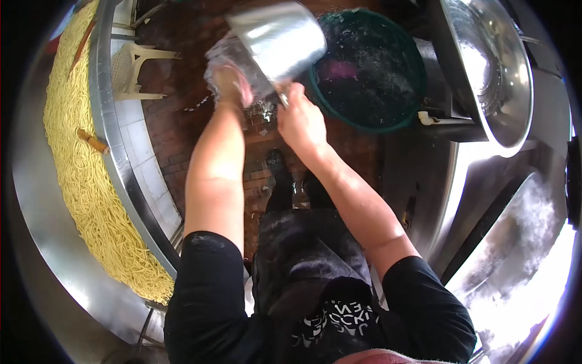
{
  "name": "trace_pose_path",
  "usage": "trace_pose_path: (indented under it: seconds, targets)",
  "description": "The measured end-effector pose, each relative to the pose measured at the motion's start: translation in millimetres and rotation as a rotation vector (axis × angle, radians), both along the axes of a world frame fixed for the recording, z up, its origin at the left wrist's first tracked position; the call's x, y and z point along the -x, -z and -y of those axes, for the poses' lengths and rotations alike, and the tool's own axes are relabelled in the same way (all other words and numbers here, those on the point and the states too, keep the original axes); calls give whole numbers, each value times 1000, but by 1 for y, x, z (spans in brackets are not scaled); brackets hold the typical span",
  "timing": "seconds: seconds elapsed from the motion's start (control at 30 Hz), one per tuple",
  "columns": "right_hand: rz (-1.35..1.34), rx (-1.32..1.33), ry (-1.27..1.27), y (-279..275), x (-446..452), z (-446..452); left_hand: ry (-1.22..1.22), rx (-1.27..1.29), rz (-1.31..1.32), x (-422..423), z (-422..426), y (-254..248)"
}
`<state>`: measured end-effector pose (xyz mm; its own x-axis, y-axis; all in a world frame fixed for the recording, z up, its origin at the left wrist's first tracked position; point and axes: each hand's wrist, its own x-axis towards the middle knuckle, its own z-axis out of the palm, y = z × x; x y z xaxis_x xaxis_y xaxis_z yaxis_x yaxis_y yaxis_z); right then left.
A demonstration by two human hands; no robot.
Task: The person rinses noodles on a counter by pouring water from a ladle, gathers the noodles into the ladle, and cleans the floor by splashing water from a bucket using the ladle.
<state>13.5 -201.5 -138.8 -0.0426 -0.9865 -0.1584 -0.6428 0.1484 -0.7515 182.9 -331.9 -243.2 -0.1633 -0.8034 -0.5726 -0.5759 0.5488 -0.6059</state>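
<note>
- Right hand (300, 121): fingers closed around handle of metal dipper (282, 39), wrist toward camera.
- Dipper: held tilted above the floor, a bit blurred, just beside rim of green tub (415, 103).
- Left hand (230, 85): out in front of the body, in splashing water (225, 51) near dipper's lower edge. Blurred; can't tell if fingers are spread or pressed together. Pinkish edge along it, unclear what.
- Green tub: on right hand's far side, water inside, pink item (339, 70) in it, too unclear to name.
- Brick floor (176, 133): wet patches under the hands; dark footwear (276, 162) below them.
- Left side: long metal trough (118, 139) with yellow noodles (91, 200); short wooden handle (93, 141) sticks out over its edge, long brown stick (82, 48) on the noodles farther up.
- Pale plastic chair (130, 70) beside trough, near white tiles (140, 142).
- Right side: big shiny metal bowl (512, 73), tilted; white pipe (445, 120) near it; steam (524, 224) over a large pan lower down.
- Person: black short-sleeved shirt (209, 285), dark apron (309, 242), white lettering.
</note>
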Motion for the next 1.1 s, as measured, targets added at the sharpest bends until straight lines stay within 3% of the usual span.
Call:
trace_pose_path:
  seconds: [0.1,0.17,0.33,0.4,0.43,0.5,0.6,0.67,0.87,0.97,1.1]
  targets:
    - [-68,107,-13,-13,-13,32,-804,358,-1151,3,16,-25]
    - [-98,181,26,-22,-9,49,-1102,590,-1553,-8,27,-9]
    - [-129,-13,232,-23,56,36,-1176,705,-1594,3,49,61]
    - [-202,-34,316,13,104,17,-1174,499,-1579,38,47,80]
    - [-291,-202,370,29,128,12,-1227,293,-1580,59,45,85]
    - [-365,-203,376,75,179,-2,-1276,178,-1525,122,19,55]
    - [-279,-348,485,146,235,-7,-1181,30,-1585,179,-9,91]
    - [-131,-468,573,119,230,6,-1246,270,-1645,202,-23,104]
    - [65,-545,632,160,237,31,-1216,264,-1338,199,-1,94]
    - [51,-621,611,179,239,45,-1099,424,-1369,205,1,107]
    - [363,-590,590,209,245,55,-1090,415,-1354,202,0,106]
